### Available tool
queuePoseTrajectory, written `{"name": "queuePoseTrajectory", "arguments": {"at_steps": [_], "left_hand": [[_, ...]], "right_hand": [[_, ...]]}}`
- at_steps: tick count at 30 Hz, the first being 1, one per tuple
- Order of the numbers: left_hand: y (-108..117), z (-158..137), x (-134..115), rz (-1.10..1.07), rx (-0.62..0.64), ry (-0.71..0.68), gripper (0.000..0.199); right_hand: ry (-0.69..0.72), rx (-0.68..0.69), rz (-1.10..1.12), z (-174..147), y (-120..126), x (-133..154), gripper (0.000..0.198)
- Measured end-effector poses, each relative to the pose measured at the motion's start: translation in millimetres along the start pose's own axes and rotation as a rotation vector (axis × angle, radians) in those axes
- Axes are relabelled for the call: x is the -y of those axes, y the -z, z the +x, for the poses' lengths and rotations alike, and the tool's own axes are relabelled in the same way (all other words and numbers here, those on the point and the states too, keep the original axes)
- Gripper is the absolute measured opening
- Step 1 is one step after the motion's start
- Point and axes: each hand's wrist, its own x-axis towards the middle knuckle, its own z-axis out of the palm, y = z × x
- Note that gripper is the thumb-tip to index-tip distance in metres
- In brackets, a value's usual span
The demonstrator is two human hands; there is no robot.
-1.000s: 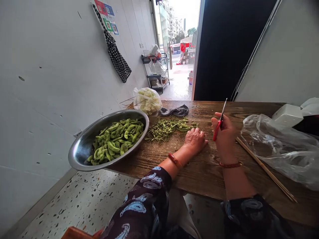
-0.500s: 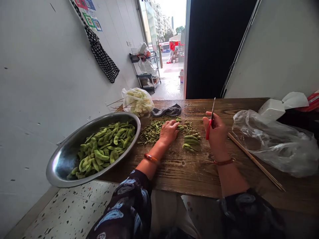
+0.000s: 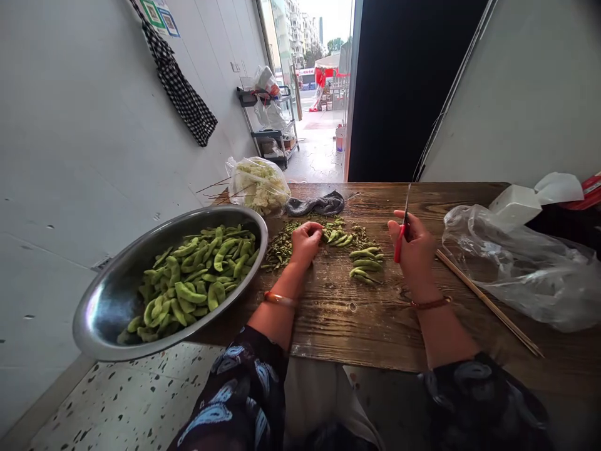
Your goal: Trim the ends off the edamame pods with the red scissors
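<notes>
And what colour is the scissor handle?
The scissor handle is red; the head view shows it best.

A small street-front shop is suggested by code placards (image 3: 152, 12) wall-posted beside a glass door (image 3: 278, 44) opened onto the street.

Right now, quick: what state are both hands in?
Left hand: curled beside the green trimmings; whether it grips anything cannot be told.
Right hand: closed around the red-handled scissors, pointing up.

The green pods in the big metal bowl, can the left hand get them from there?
Probably yes: the left hand is near the bowl, whose open top leaves the pods uncovered. Only low trimmings and the bowl's rim seem to lie between.
</notes>
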Motion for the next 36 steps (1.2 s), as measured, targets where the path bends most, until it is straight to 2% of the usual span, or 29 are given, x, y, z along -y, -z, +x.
{"name": "queuePoseTrajectory", "arguments": {"at_steps": [2, 3, 6, 7, 8, 12, 15, 18, 21, 24, 25, 26, 28, 30, 31, 32, 34, 36], "left_hand": [[5.1, -4.9, -9.7, -0.193, 0.092, 0.049, 0.01], [7.6, -7.9, -15.1, -0.248, 0.178, 0.054, 0.011], [13.8, -15.3, -25.9, -0.212, 0.506, 0.025, 0.015], [14.9, -16.3, -26.3, -0.149, 0.555, 0.007, 0.016], [15.4, -16.5, -24.9, -0.067, 0.539, -0.015, 0.017], [10.8, -13.1, -9.3, 0.41, 0.2, -0.134, 0.016], [4.0, -12.5, -1.3, 0.712, 0.182, -0.198, 0.016], [-2.1, -14.2, -2.3, 0.87, 0.205, -0.23, 0.015], [-3.9, -15.4, -7.2, 0.865, 0.179, -0.227, 0.02], [-0.5, -15.9, -12.8, 0.644, 0.095, -0.221, 0.019], [1.3, -16.2, -14.9, 0.534, 0.101, -0.22, 0.018], [3.3, -16.6, -17.2, 0.418, 0.149, -0.221, 0.017], [6.7, -17.9, -21.1, 0.222, 0.364, -0.224, 0.016], [8.3, -18.8, -22.5, 0.141, 0.554, -0.225, 0.018], [8.2, -18.8, -21.8, 0.159, 0.569, -0.223, 0.02], [7.5, -18.5, -20.1, 0.216, 0.527, -0.219, 0.021], [4.3, -17.1, -14.4, 0.405, 0.363, -0.212, 0.02], [-0.9, -15.3, -8.6, 0.61, 0.268, -0.223, 0.02]], "right_hand": [[-0.023, -0.025, 0.001, -0.1, 0.1, 0.7, 0.051], [-0.038, -0.038, 0.002, 0.0, 0.1, 1.3, 0.051], [-0.049, -0.04, -0.001, 0.6, -0.1, 3.2, 0.049], [-0.051, -0.04, -0.001, 0.6, -0.3, 3.8, 0.047], [-0.052, -0.039, 0.001, 0.5, -0.6, 4.3, 0.046], [-0.08, -0.02, 0.015, -1.4, -2.0, 6.6, 0.045], [-0.096, 0.012, 0.017, -3.3, -2.6, 7.4, 0.046], [-0.071, 0.022, -0.004, -4.6, -3.5, 6.3, 0.047], [-0.053, 0.015, -0.02, -5.1, -4.7, 4.6, 0.047], [-0.053, 0.017, -0.03, -4.8, -5.6, 3.3, 0.048], [-0.054, 0.018, -0.033, -4.5, -5.9, 2.7, 0.048], [-0.056, 0.021, -0.034, -4.0, -6.2, 1.9, 0.048], [-0.061, 0.028, -0.036, -3.1, -6.9, 0.2, 0.048], [-0.063, 0.031, -0.041, -2.6, -7.4, -0.8, 0.048], [-0.06, 0.033, -0.046, -2.6, -7.5, -0.7, 0.047], [-0.056, 0.036, -0.05, -2.8, -7.6, -0.1, 0.047], [-0.048, 0.047, -0.053, -3.9, -7.8, 2.4, 0.046], [-0.048, 0.064, -0.053, -5.4, -8.3, 5.5, 0.046]]}}
